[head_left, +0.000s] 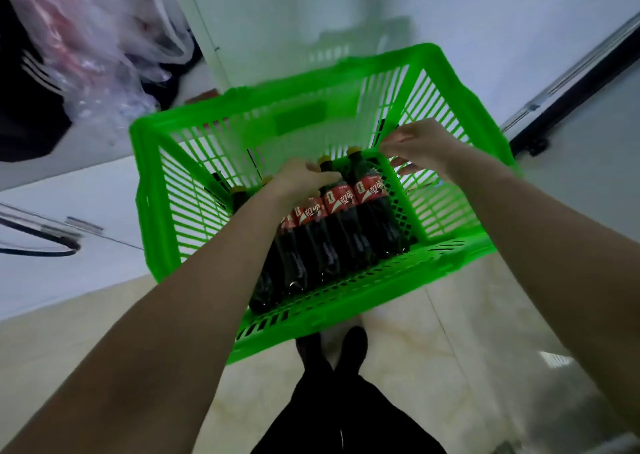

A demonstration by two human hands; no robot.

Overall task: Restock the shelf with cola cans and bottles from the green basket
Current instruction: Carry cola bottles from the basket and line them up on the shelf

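Note:
The green basket (pixel 166 190) hangs tilted in front of me, above the floor. Several dark cola bottles (pixel 372 218) with red labels and yellow caps lie side by side inside it. My right hand (pixel 420 145) grips the basket's right rim, fingers curled over the edge. My left hand (pixel 304 180) reaches into the basket and closes around the neck of one cola bottle near the middle. No cans show in the basket.
A clear plastic bag (pixel 104 48) with red contents lies on a white surface at the upper left. A white panel stands behind the basket. A dark metal rail (pixel 571 86) runs at the right. My feet (pixel 332 353) stand on beige floor tiles.

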